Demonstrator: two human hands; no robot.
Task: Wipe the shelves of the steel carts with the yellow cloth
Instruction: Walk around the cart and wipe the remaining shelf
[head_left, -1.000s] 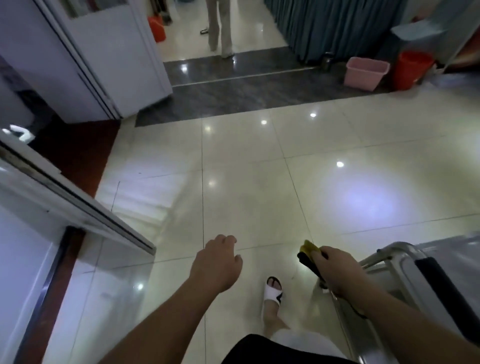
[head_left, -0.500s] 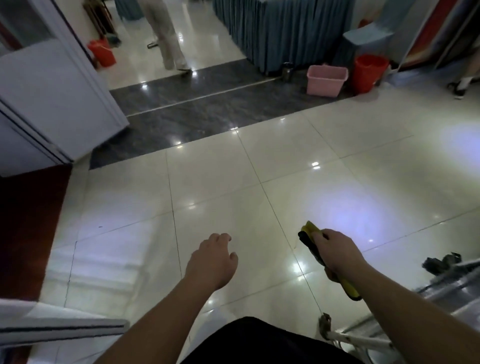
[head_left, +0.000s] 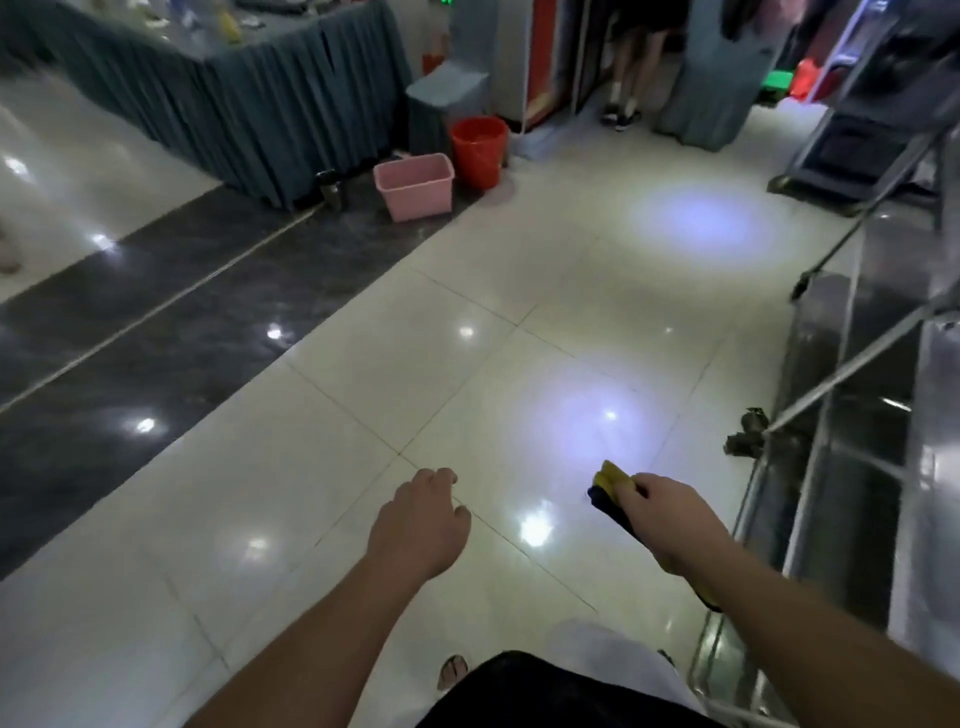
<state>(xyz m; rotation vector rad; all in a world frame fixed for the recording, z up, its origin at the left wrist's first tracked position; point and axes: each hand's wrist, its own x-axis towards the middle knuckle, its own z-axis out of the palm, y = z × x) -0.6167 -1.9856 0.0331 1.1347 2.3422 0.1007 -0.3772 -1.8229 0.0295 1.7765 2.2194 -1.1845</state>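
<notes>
My right hand (head_left: 667, 517) grips a folded yellow cloth (head_left: 612, 480) with a dark underside; one end sticks out ahead of the fingers, the other hangs below the wrist. My left hand (head_left: 421, 522) hovers over the floor tiles, fingers loosely curled, holding nothing. A steel cart (head_left: 852, 415) with shiny shelves and thin rails runs along the right edge of the view, just right of the cloth hand. A second steel cart (head_left: 878, 150) stands further back at the upper right.
A pink basket (head_left: 415, 187) and an orange bucket (head_left: 480, 150) sit on the floor beside a table draped in grey-blue cloth (head_left: 249, 98). A person's legs (head_left: 626, 88) stand at the back. Glossy white tiles lie ahead, a dark strip to the left.
The view has swung to the right: the white door and glass panel are gone, the steel carts now fill the right side. Both hands keep their pose, the cloth still gripped.
</notes>
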